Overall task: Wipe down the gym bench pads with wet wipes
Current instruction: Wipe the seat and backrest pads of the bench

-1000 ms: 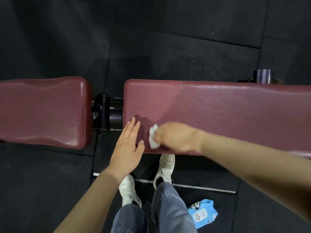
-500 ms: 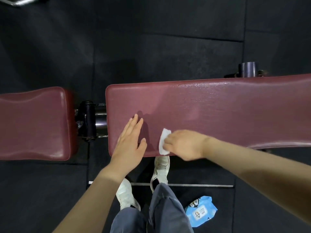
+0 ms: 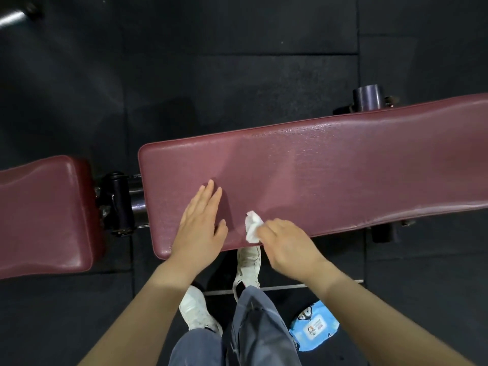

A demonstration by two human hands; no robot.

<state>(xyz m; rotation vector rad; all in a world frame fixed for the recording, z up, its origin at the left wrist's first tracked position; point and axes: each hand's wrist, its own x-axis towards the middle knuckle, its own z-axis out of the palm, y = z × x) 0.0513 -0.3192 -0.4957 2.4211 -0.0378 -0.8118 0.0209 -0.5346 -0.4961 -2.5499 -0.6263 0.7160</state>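
1. The right hand (image 3: 287, 247) has its fingers curled round a crumpled white wet wipe (image 3: 253, 227), which it presses against the near edge of the long bench pad (image 3: 330, 175). Only a small bunch of the wipe shows past the fingertips, so the grip looks narrow. A hard stroke could drag the wipe out of the fingers or roll it into a tighter ball that cleans only a thin strip.

2. The left hand (image 3: 202, 228) lies flat on the same pad just beside the wipe, fingers straight and holding nothing. The patch beneath its palm cannot be reached while it rests there, so that corner is likely to be missed, and the bare palm may smear a surface that has been cleaned.

3. The pad's far side carries a wet sheen. The near left end looks duller, though it is hard to say whether it is dry. A wipe this bunched may be drying out and leave streaks.

4. The shorter seat pad (image 3: 45, 215), across the black hinge (image 3: 118, 202), shows no clear wet sheen and probably remains to be done. Stretching across from this stance could tip the person's balance.

5. The blue wipe packet (image 3: 314, 330) lies on the floor (image 3: 237, 62) by the right shoe (image 3: 248, 262) and could be trodden on.
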